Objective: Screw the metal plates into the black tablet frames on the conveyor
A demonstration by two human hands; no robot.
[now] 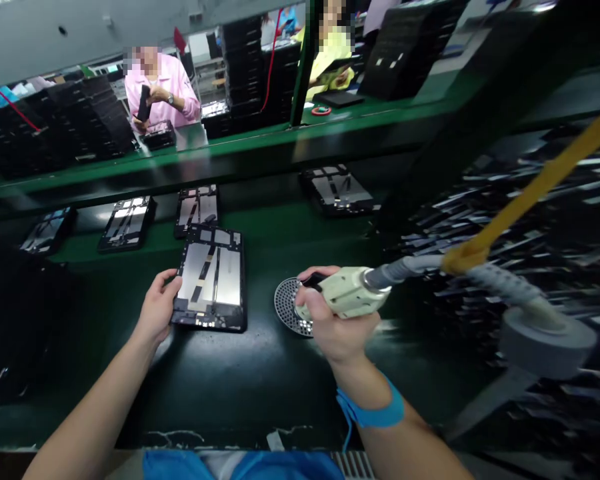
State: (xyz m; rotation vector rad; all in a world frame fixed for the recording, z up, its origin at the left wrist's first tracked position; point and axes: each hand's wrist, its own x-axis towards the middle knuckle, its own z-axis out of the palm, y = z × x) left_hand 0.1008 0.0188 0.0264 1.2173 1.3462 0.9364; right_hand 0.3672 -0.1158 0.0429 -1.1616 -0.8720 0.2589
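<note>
My left hand [159, 303] grips the left edge of an opened tablet [230, 273], thumb on top, fingers partly hidden under it. Silvery plates, a dark flex strip and a row of small parts along the near edge show inside the tablet. In my right hand [343, 337] is a pale electric screwdriver [355, 292], its grey cable running off to the right. The screwdriver's front end is over a round perforated metal dish [285, 300], right of the tablet; its tip is hidden by my fingers. A blue band [385, 408] circles my right wrist.
More opened tablets [127, 223] lie along the far side of the green bench [275, 240]. Stacked dark parts [480, 280] crowd the right side, behind a yellow strap [540, 193] tied to the cable. Beyond a green rail, a person in pink [173, 80] handles a dark device.
</note>
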